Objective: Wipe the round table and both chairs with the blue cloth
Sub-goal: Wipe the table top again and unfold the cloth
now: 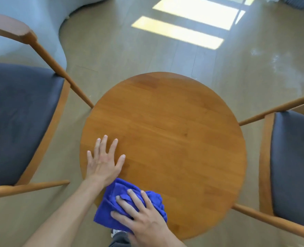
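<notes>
Two hands on the worktop (165, 125), a round wooden top seen from above. Left hand (103, 163) lies flat, palm down, near the left edge, fingers (104, 145) straight and spread, holding nothing. Right hand (140, 214) presses on the cloth (110, 211), fingers extended and slightly splayed over it, not curled round it. Cloth is blue, bunched, at the near edge of the worktop, partly overhanging the rim toward the person; its upper corner touches or sits just beside the left wrist.

Left chair (21, 122): dark seat pad, wooden frame, one leg running close to the worktop's left rim; can't tell if it touches. Right chair (293, 166): same build, dark pad, its legs angled in toward the right rim, upper one meeting the rim in view.

Floor (129, 56) is pale wood-look planks with bright sun patches at the far side. Pale curved furniture (31, 18) at top left behind the left chair. Bit of a shoe (114, 233) and dark trouser leg at the bottom edge under the cloth.
</notes>
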